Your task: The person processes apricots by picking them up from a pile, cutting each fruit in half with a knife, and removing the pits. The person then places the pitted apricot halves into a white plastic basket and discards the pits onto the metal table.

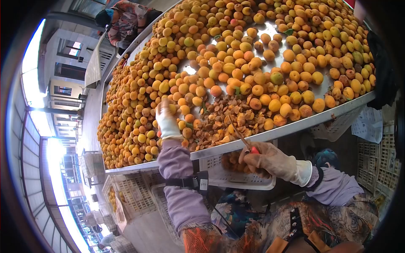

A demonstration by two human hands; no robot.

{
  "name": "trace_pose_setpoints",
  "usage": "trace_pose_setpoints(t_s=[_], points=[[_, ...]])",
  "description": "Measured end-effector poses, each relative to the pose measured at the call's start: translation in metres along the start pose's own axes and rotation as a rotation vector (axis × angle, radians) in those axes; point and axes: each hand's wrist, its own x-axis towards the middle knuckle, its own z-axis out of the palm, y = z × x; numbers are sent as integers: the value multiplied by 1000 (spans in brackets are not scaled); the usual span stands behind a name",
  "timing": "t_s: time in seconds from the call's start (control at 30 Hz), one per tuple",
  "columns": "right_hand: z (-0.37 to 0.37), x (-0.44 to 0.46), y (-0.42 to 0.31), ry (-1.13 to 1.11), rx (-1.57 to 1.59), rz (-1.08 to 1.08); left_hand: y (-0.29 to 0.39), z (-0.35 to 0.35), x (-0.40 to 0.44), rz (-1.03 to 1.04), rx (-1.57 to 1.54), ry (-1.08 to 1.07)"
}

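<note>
My left hand [167, 120], in a pale glove, reaches into the apricots [145, 90] heaped on the metal table [295, 122]. Its fingertips are at an orange-yellow apricot, and whether they grip it is hard to tell. My right hand [270, 160], in a stained glove, is closed on a knife [254, 149] with a red part at the handle and a thin blade pointing up over the table edge. Beside the blade lies a pile of brown, cut apricot pieces [219, 120].
Below the table edge is a white crate [215, 173] with apricot pieces inside. More crates [130, 194] stand at the lower left and stacked crates [373, 164] at the right. Another person [128, 21] is at the table's far left side.
</note>
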Motion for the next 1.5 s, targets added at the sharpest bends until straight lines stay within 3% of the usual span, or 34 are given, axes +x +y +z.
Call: trace_pose_setpoints(t_s=[0.03, 0.1, 0.23, 0.47, 0.7, 0.77, 0.8, 0.83, 0.9, 1.07, 1.17, 1.27, 1.5], points=[[1, -2, 0, 4, 6, -7, -5, 12, -1, 80, 396, 13], [1, -5, 1, 11, 12, -15, -15, 22, 5, 581, 1227, -29], [1, -7, 2, 72, -40, 62, 1, 53, 3, 269, 1761, -144], [3, -9, 11, 84, -17, 37, -10, 56, 13, 374, 1743, -156], [3, -6, 14, 52, -13, 60, -21, 38, 11, 484, 1560, -123], [4, -6, 15, 80, -3, 48, -32, 26, 21, 443, 1174, -90], [5, -6, 14, 78, -1, 50, -38, 17, 26, 276, 722, -171], [6, -6, 12, 88, -1, 58, -11, 29, -2, 194, 506, -162], [9, -5, 9, 87, -1, 66, -11, 17, -8, 189, 80, -261], [9, -4, 18, 59, 12, 14, -5, -11, -43, -66, -512, -355], [10, -4, 20, 33, 4, 1, -12, -33, -58, -215, -745, -397], [11, 0, 28, 49, -33, -30, -8, -44, -86, -234, -866, -457], [16, 3, 37, -52, 8, -102, -14, -75, -124, -183, -906, -347]])
